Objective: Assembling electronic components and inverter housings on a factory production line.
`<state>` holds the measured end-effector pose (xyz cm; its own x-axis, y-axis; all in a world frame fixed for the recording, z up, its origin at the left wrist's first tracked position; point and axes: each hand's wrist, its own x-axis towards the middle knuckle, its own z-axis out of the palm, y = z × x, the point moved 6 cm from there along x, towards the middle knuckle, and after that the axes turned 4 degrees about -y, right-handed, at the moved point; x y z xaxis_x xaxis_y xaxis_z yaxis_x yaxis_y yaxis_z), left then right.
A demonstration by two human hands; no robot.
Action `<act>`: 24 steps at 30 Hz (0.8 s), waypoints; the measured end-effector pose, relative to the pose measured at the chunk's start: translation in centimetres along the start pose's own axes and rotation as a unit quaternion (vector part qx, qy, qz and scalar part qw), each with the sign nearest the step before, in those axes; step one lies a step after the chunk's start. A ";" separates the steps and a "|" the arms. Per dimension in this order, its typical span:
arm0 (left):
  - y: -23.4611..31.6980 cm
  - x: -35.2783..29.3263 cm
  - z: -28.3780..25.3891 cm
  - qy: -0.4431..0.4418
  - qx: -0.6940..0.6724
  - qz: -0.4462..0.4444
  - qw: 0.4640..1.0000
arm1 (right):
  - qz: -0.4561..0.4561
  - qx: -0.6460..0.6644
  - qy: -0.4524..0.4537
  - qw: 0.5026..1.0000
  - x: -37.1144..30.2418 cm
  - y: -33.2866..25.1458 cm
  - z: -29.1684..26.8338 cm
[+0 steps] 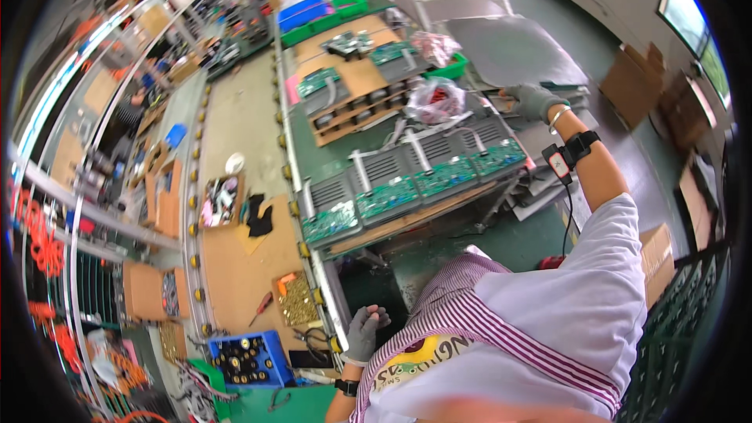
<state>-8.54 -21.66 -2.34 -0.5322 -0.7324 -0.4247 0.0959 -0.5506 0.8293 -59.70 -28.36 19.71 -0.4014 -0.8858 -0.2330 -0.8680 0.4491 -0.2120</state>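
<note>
My right hand [536,102], in a grey glove, is stretched out to the far right beside a stack of flat grey metal sheets [509,47]. Its fingers point left with gaps between them, and nothing shows in them. Low beside the bench rail is my left hand [364,334], also gloved, its fingers loosely bent and apart, holding nothing. Between my hands, along the bench's near edge, lie several green circuit boards [388,197] on dark slotted panels [337,192], with pale flat cables. A clear plastic bag with red parts [436,102] sits behind them.
A cardboard-topped wooden rack [356,113] carries more boards. Blue [301,12] and green bins [348,5] stand at the far end. Left of the rail are a box of brass screws [298,301], a screwdriver [261,308], pliers [313,337] and a blue crate of round black parts [249,360].
</note>
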 end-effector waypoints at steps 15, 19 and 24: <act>1.5 19.4 28.1 -0.110 0.109 -0.120 0.981 | 0.223 0.844 0.049 0.485 25.5 36.1 23.3; 4.6 20.2 31.3 -0.062 0.115 -0.141 0.981 | 0.199 0.875 0.044 0.439 33.8 36.8 25.7; 8.7 22.2 34.5 -0.030 0.227 -0.130 0.965 | 0.231 0.888 0.111 0.381 38.6 37.3 25.5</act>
<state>-48.55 -28.88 7.98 -0.5378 -0.5618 -0.6286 -0.4173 -0.4705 0.7775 -100.13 -42.78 -21.35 -0.5780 -0.5638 -0.5899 0.7986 -0.2422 -0.5510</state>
